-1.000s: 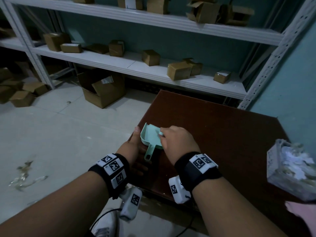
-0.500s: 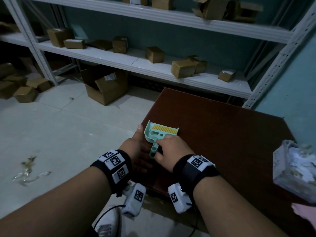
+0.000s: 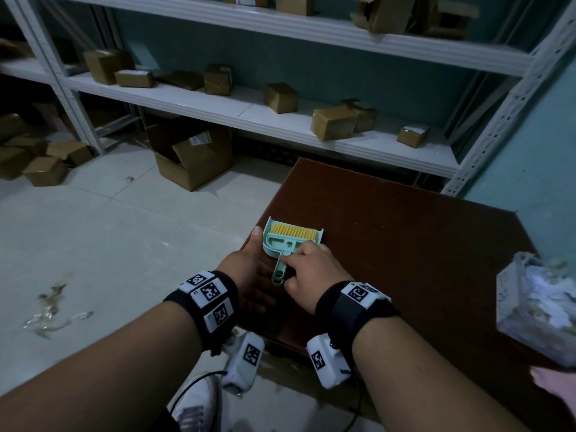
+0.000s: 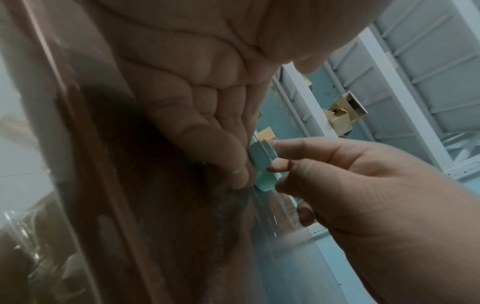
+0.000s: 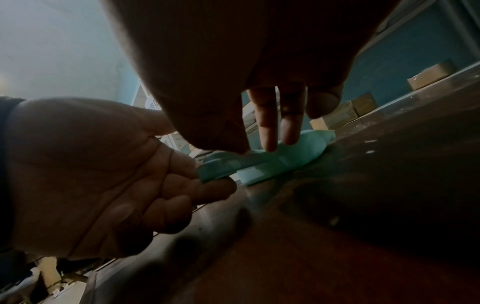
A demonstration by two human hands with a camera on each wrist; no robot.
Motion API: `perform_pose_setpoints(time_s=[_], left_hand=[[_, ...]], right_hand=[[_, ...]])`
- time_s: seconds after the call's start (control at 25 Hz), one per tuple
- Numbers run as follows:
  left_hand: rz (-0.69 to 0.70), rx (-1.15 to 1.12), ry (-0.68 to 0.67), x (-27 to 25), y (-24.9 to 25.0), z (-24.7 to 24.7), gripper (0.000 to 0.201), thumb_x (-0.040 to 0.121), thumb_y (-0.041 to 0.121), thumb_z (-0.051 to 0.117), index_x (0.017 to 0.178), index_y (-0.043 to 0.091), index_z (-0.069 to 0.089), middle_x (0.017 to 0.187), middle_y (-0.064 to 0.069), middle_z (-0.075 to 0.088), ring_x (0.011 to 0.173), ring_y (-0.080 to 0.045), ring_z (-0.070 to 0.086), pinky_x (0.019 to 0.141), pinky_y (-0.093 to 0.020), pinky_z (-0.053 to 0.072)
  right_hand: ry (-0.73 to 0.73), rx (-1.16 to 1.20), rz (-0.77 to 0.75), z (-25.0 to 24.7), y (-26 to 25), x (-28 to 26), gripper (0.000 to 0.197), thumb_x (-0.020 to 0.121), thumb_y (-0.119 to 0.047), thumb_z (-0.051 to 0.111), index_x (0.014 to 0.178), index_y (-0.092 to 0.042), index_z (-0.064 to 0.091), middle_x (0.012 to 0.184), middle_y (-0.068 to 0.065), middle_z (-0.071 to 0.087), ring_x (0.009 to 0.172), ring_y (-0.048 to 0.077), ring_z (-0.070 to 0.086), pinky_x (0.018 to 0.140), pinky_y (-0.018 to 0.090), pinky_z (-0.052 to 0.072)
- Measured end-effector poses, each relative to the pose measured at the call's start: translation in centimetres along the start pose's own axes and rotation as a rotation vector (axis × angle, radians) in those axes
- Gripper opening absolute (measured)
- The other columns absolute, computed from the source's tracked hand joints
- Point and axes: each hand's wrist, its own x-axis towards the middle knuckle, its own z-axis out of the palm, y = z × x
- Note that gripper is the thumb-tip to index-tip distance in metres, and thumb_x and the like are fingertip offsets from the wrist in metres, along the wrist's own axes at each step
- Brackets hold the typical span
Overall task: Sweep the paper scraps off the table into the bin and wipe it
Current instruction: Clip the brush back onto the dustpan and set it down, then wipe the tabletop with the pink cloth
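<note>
A mint-green dustpan (image 3: 271,247) lies flat on the brown table (image 3: 405,244) near its left edge, with a yellow-bristled brush (image 3: 293,231) nested in it. My left hand (image 3: 249,263) braces the pan from the left: its thumb runs along the pan's side and its curled fingers (image 5: 207,189) touch the end of the handle (image 4: 261,162). My right hand (image 3: 299,260) sits over the handle, pinching it, and its fingers (image 5: 267,127) point down onto the green plastic. A white bin (image 3: 536,307) full of paper scraps stands at the table's right edge.
Metal shelving (image 3: 280,116) with several cardboard boxes runs along the far wall behind the table. An open carton (image 3: 193,160) sits on the tiled floor at the left. Something pink (image 3: 558,385) shows at the lower right. A white shoe (image 3: 193,403) is below the table edge.
A second ago my left hand held the dustpan tilted up. It now lies flat on the table with the brush nested in it, and my right hand has slid back onto the handle.
</note>
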Motion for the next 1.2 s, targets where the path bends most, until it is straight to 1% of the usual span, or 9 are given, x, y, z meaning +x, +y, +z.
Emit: perform_pose_setpoints(time_s=[0.24, 0.4, 0.56, 0.64, 0.72, 0.84, 0.92, 1.04, 1.2], left_hand=[[0.024, 0.076, 0.043, 0.0, 0.0, -0.3, 0.097, 0.091, 0.085, 0.021, 0.103, 0.004, 0.074, 0.093, -0.02, 0.079, 0.085, -0.04, 0.075, 0.078, -0.045, 0.058], [0.12, 0.154, 0.177, -0.1, 0.5, -0.8, 0.087, 0.095, 0.079, 0.027, 0.102, 0.007, 0.075, 0.098, -0.016, 0.077, 0.09, -0.037, 0.071, 0.084, -0.046, 0.056], [0.322, 0.124, 0.276, -1.1, 1.5, -0.9, 0.071, 0.097, 0.074, 0.036, 0.097, 0.012, 0.073, 0.087, -0.011, 0.071, 0.072, -0.029, 0.063, 0.07, -0.038, 0.049], [0.404, 0.082, 0.249, -1.9, 1.7, 0.1, 0.063, 0.097, 0.071, 0.043, 0.094, 0.016, 0.074, 0.082, -0.007, 0.067, 0.066, -0.025, 0.059, 0.067, -0.037, 0.047], [0.467, 0.064, 0.19, -2.8, 1.8, 1.5, 0.059, 0.095, 0.07, 0.047, 0.094, 0.018, 0.075, 0.082, -0.004, 0.066, 0.066, -0.023, 0.059, 0.068, -0.038, 0.047], [0.521, 0.14, 0.088, -4.4, 2.0, 5.1, 0.056, 0.095, 0.069, 0.049, 0.099, 0.02, 0.075, 0.086, -0.004, 0.069, 0.07, -0.022, 0.064, 0.065, -0.035, 0.05], [0.557, 0.22, 0.022, -5.4, 1.9, 7.8, 0.053, 0.096, 0.066, 0.052, 0.096, 0.018, 0.073, 0.086, -0.007, 0.073, 0.07, -0.025, 0.068, 0.063, -0.038, 0.054], [0.59, 0.498, -0.061, -5.8, 1.3, 11.3, 0.04, 0.093, 0.064, 0.059, 0.095, 0.026, 0.069, 0.087, 0.0, 0.072, 0.079, -0.02, 0.07, 0.072, -0.038, 0.059], [0.51, 0.754, -0.13, -6.0, 1.2, 14.9, 0.036, 0.091, 0.063, 0.062, 0.109, 0.032, 0.065, 0.107, 0.006, 0.067, 0.095, -0.015, 0.066, 0.089, -0.044, 0.059]], right_hand=[[0.022, 0.023, 0.018, -0.3, 0.5, -0.4, 0.06, 0.093, -0.033, 0.056, 0.153, -0.033, 0.048, 0.137, -0.001, 0.047, 0.132, 0.026, 0.042, 0.111, 0.046, 0.046], [0.057, 0.034, 0.033, -1.1, 1.1, -1.4, 0.06, 0.093, -0.031, 0.054, 0.153, -0.03, 0.048, 0.137, 0.0, 0.048, 0.13, 0.026, 0.043, 0.109, 0.045, 0.047], [0.087, 0.042, 0.058, -2.2, 2.4, -3.4, 0.06, 0.096, -0.03, 0.053, 0.155, -0.029, 0.046, 0.137, -0.001, 0.048, 0.129, 0.024, 0.044, 0.108, 0.043, 0.047], [0.107, 0.053, 0.079, -2.6, 3.6, -4.8, 0.059, 0.096, -0.03, 0.052, 0.155, -0.029, 0.047, 0.136, -0.002, 0.049, 0.13, 0.023, 0.044, 0.108, 0.042, 0.047], [0.129, 0.067, 0.093, -3.0, 4.6, -6.3, 0.057, 0.098, -0.03, 0.052, 0.155, -0.029, 0.048, 0.137, -0.002, 0.05, 0.132, 0.022, 0.044, 0.109, 0.041, 0.046], [0.178, 0.094, 0.142, -3.4, 6.7, -9.5, 0.052, 0.1, -0.032, 0.054, 0.152, -0.029, 0.052, 0.136, -0.004, 0.051, 0.132, 0.019, 0.045, 0.107, 0.039, 0.048], [0.244, 0.093, 0.213, -3.5, 8.6, -12.1, 0.046, 0.1, -0.036, 0.054, 0.146, -0.03, 0.058, 0.132, -0.005, 0.053, 0.128, 0.018, 0.049, 0.102, 0.038, 0.05], [0.298, 0.039, 0.399, -3.7, 12.0, -15.8, 0.04, 0.099, -0.043, 0.053, 0.136, -0.028, 0.063, 0.128, -0.002, 0.055, 0.12, 0.021, 0.054, 0.097, 0.04, 0.052], [0.305, -0.001, 0.705, -3.3, 17.6, -20.8, 0.039, 0.093, -0.051, 0.052, 0.117, -0.027, 0.071, 0.119, 0.007, 0.064, 0.107, 0.03, 0.063, 0.091, 0.042, 0.056]])
